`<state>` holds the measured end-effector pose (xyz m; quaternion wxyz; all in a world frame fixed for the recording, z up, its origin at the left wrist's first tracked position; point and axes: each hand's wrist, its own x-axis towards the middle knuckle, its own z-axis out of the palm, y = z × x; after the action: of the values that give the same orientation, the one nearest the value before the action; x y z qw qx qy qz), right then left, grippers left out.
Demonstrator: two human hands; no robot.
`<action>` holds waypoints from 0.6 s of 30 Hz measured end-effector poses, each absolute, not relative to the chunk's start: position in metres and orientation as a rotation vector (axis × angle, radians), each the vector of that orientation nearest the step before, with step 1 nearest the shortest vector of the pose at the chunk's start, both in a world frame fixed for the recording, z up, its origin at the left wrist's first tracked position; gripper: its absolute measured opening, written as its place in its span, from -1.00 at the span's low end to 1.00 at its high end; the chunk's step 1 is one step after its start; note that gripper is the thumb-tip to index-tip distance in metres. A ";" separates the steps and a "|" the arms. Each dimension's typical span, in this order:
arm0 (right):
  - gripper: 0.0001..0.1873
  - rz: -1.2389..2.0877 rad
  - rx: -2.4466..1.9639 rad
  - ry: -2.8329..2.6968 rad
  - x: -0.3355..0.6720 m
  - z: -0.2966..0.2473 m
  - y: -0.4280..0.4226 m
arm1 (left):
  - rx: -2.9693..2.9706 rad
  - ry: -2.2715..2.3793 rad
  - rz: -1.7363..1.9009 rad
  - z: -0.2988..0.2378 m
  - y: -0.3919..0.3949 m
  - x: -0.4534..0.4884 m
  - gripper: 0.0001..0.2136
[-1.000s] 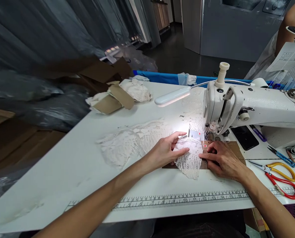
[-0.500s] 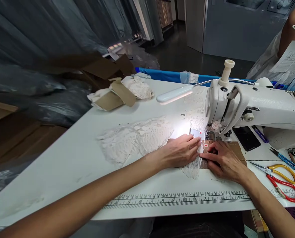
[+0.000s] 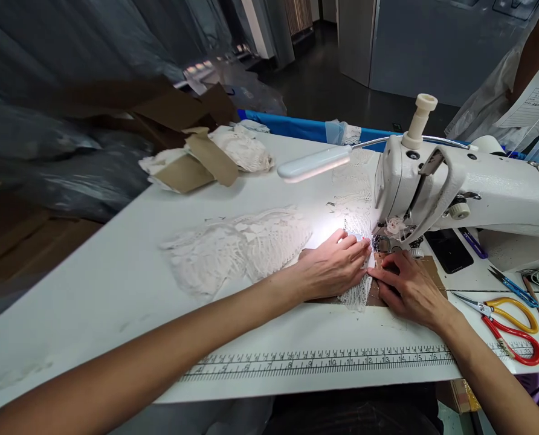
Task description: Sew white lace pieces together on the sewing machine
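Note:
My left hand (image 3: pixel 335 267) lies flat with its fingers stretched out on a piece of white lace (image 3: pixel 355 296), pressing it down just in front of the needle of the white sewing machine (image 3: pixel 460 193). My right hand (image 3: pixel 405 287) rests beside it on a brown cardboard piece (image 3: pixel 432 272), fingers flat and pressing at the lace's edge. More white lace (image 3: pixel 237 248) trails left across the white table (image 3: pixel 115 302). The machine's lamp (image 3: pixel 312 164) lights the spot.
Red-handled scissors (image 3: pixel 514 344) and yellow-handled scissors (image 3: pixel 512 305) lie at the right, with blue snips (image 3: pixel 514 287) behind. A pile of lace and cardboard pieces (image 3: pixel 206 160) sits at the back left. A ruler strip (image 3: pixel 333 359) runs along the front edge. Another person's arm (image 3: pixel 535 48) shows at top right.
My left hand slid right over the lace toward the needle and flattened. Both hands have pushed the lace further under the machine; less of it shows in front.

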<state>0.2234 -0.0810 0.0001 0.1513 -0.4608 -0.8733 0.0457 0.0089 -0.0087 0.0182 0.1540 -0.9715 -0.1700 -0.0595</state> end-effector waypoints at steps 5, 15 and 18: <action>-0.67 0.146 -1.333 -2.501 0.223 0.002 -0.081 | -2.833 -0.583 -0.218 0.019 -0.008 0.007 -0.69; -0.71 0.199 -1.370 -2.482 0.220 0.008 -0.079 | -2.900 -0.607 -0.279 0.016 -0.008 0.007 -0.69; -0.70 0.187 -1.361 -2.472 0.220 0.007 -0.079 | -2.925 -0.613 -0.327 0.014 -0.007 0.006 -0.69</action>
<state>0.2202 -0.0790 0.0074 0.1559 -0.4753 -0.8634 0.0654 0.0056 -0.0071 0.0144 0.0674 -0.9707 -0.2035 -0.1085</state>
